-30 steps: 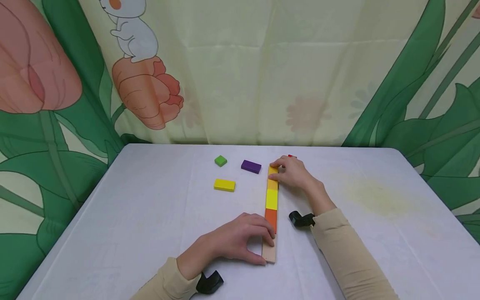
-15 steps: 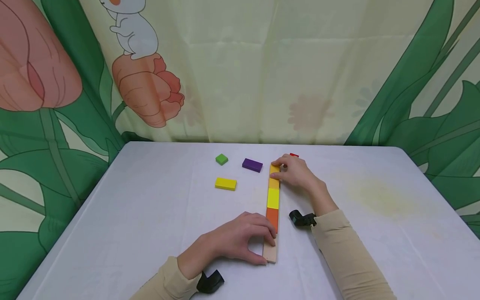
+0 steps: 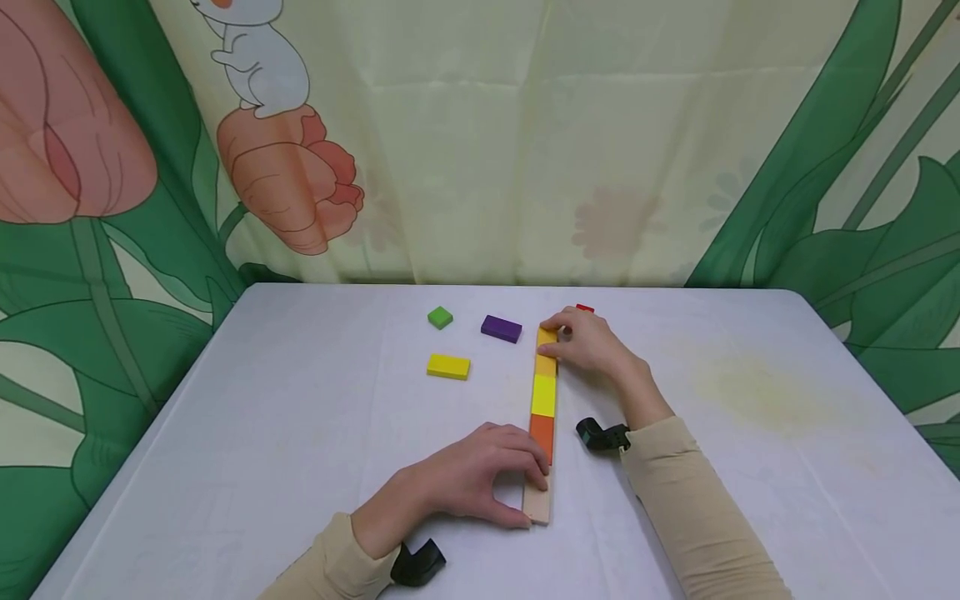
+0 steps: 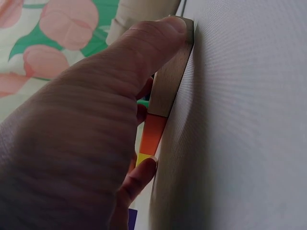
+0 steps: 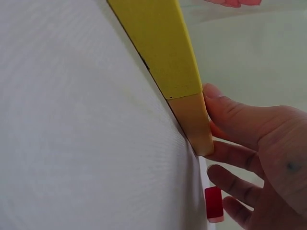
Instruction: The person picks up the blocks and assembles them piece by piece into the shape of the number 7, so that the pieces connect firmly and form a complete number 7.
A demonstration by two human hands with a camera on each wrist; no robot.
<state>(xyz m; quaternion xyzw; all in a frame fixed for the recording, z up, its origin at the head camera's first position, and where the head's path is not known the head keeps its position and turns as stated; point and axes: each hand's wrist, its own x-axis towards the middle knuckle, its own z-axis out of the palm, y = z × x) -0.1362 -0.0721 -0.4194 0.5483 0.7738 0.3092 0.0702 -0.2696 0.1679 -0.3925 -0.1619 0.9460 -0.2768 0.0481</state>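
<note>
A straight row of flat blocks runs away from me in the head view. At the near end lies a plain wooden block (image 3: 537,505), followed by an orange-red block (image 3: 542,438), a yellow block (image 3: 543,395) and a light orange block (image 3: 546,365). My left hand (image 3: 476,473) holds the wooden block, thumb against its near end and fingers over its far part. The light orange block at the far end is pinched between thumb and index finger of my right hand (image 3: 592,343); the other right fingers are spread beyond it in the right wrist view.
Left of the row lie a loose yellow block (image 3: 448,367), a purple block (image 3: 501,328) and a green block (image 3: 440,317). A red block (image 5: 214,204) sits behind my right hand, mostly hidden in the head view. A printed curtain (image 3: 480,167) hangs behind the white table (image 3: 300,433).
</note>
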